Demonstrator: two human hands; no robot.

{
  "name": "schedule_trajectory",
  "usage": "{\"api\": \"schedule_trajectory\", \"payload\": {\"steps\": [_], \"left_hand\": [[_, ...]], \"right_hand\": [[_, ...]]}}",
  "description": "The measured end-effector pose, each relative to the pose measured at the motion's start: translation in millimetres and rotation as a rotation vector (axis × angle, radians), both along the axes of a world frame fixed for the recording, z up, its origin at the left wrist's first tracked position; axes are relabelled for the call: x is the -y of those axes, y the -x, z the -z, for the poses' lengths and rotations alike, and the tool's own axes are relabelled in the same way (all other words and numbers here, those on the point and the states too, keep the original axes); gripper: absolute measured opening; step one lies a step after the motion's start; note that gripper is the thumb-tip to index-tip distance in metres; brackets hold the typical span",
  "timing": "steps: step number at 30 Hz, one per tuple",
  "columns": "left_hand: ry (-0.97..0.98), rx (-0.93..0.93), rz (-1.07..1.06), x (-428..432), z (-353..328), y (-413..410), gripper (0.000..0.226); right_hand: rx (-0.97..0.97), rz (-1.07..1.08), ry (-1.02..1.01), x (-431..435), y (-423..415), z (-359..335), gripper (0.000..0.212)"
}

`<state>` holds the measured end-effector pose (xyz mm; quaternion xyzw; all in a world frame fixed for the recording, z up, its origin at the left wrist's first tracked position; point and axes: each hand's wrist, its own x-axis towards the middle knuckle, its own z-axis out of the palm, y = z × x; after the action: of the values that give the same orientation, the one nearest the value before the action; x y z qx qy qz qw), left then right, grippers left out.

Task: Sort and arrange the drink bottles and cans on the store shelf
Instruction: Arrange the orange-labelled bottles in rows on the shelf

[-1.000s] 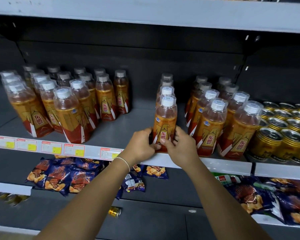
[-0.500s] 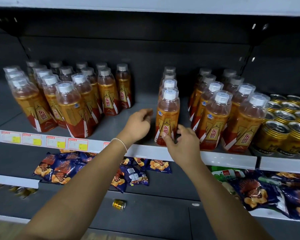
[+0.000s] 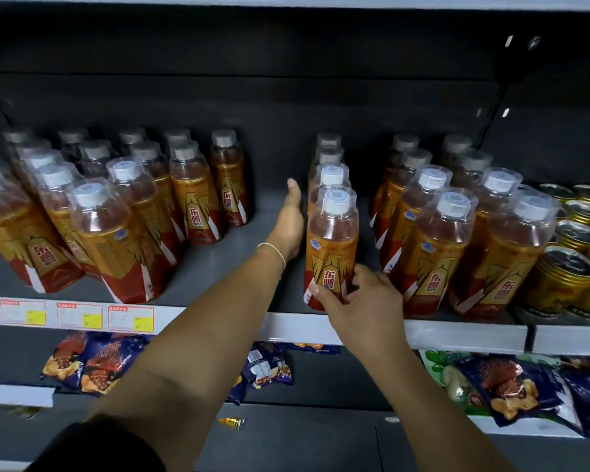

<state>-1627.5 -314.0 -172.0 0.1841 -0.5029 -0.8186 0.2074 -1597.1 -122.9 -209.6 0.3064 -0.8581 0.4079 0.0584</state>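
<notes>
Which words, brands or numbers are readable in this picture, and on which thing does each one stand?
"东鹏": label of the front bottle that the right hand holds; the same on the neighbouring bottles.
Smaller characters beneath it: blurred.
Price tags on the shelf edge: too small to read.
Snack bags and gold cans: blurred.

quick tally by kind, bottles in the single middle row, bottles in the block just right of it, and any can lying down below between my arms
middle-row bottles: 4
right-block bottles: 8
loose can: 1
total: 13
</notes>
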Motion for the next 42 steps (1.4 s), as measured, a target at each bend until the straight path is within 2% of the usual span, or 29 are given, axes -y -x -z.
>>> {"api": "schedule_trajectory", "payload": {"steps": [8, 10, 14, 21, 29, 33, 38, 42], "left_hand": [[-0.151, -0.155, 0.171, -4, -3, 10, 0.080], [-0.129, -0.119, 0.171, -2, 0, 11, 0.079], [0.055, 0.089, 0.073, 3, 10, 12, 0.086], [-0.025, 0.005, 0.116, 16, 20, 33, 0.095], [-0.013, -0.002, 0.112, 10, 18, 41, 0.101], [-0.117, -0.137, 0.195, -3, 12, 44, 0.066], [-0.150, -0.205, 0.219, -10, 12, 51, 0.071], [-0.185, -0.251, 0.245, -17, 10, 55, 0.067]], "right_hand": [[0.007, -0.013, 0.052, 0, 0, 1, 0.063], [0.010, -0.021, 0.068, 1, -1, 1, 0.060], [-0.011, -0.016, 0.060, 2, 1, 2, 0.057], [-0.046, -0.021, 0.211, 6, -12, 7, 0.058], [-0.079, 0.006, 0.224, 2, -8, 8, 0.061], [-0.115, 0.048, 0.207, -6, -1, 5, 0.058], [-0.091, 0.064, 0.198, -12, 0, 5, 0.067], [-0.089, 0.089, 0.206, -16, 2, 4, 0.069]]}}
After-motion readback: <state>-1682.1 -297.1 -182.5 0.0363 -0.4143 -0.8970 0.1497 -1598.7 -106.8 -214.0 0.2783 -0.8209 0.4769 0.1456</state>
